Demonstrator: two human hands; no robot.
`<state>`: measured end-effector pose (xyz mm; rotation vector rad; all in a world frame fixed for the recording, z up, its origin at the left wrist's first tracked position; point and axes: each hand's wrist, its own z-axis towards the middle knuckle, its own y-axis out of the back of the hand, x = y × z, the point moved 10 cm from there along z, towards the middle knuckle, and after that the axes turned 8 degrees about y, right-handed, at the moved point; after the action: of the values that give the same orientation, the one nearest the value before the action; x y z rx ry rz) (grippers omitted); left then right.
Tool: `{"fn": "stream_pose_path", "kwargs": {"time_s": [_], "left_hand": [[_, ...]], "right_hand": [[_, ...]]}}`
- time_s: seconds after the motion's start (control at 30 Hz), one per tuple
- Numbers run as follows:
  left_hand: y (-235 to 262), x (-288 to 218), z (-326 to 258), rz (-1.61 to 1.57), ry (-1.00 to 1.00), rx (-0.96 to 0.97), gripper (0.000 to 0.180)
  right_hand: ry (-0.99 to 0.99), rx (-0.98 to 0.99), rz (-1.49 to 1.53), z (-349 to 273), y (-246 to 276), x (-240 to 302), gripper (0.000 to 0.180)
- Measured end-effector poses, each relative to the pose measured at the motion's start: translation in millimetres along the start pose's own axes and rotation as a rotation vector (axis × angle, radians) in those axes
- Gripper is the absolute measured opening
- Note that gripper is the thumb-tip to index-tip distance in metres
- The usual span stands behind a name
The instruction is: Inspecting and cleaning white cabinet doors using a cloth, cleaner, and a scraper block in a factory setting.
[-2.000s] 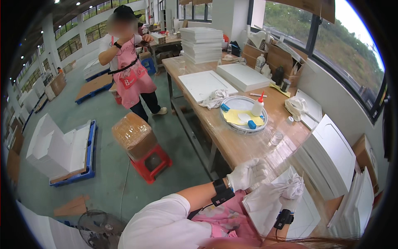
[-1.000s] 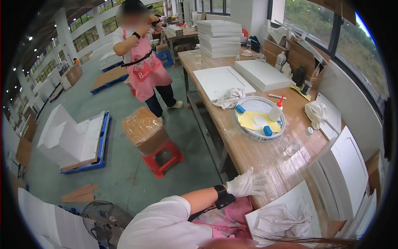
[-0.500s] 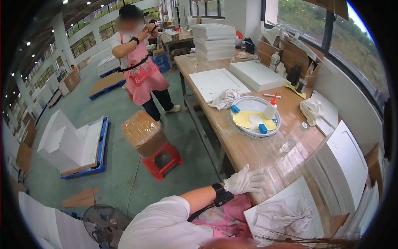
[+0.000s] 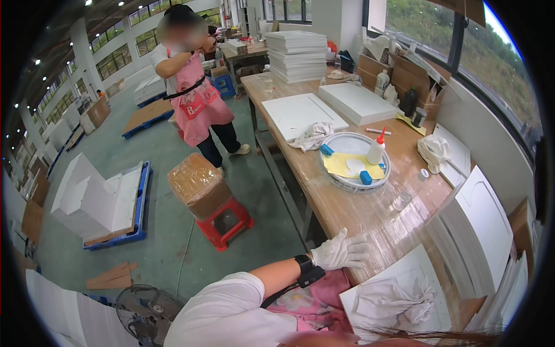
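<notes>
A long wooden workbench, wrapped in clear film, runs down a workshop beside tall windows. The gloved left hand rests flat on its near edge, fingers spread, gripping nothing. The right hand is out of view. A crumpled white cloth lies on a white board just beside that hand; leaning on the slick film could let the palm slide and nudge the board off the edge.
</notes>
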<state>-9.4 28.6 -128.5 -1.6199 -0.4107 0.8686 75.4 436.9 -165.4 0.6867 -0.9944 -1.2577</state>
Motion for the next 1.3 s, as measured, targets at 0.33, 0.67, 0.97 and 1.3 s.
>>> {"fn": "stream_pose_path", "kwargs": {"time_s": [0.33,0.67,0.97,1.3], "left_hand": [[-0.6,0.6,-0.2,-0.041,0.004,-0.035,0.078],[-1.5,0.4,0.0,-0.037,0.006,-0.028,0.077],[-0.4,-4.1,-1.3,-0.012,-0.006,-0.017,0.079],[-2.8,1.9,-1.8,-0.058,0.014,-0.044,0.081]], "right_hand": [[-0.493,0.03,0.521,-51.2,-50.8,-86.2,0.095],[-0.263,-0.011,0.26,-28.1,-7.8,-30.8,0.075],[0.162,-0.063,-0.237,26.8,44.3,74.7,0.047],[0.432,-0.181,-0.556,36.3,74.0,120.3,0.032]]}}
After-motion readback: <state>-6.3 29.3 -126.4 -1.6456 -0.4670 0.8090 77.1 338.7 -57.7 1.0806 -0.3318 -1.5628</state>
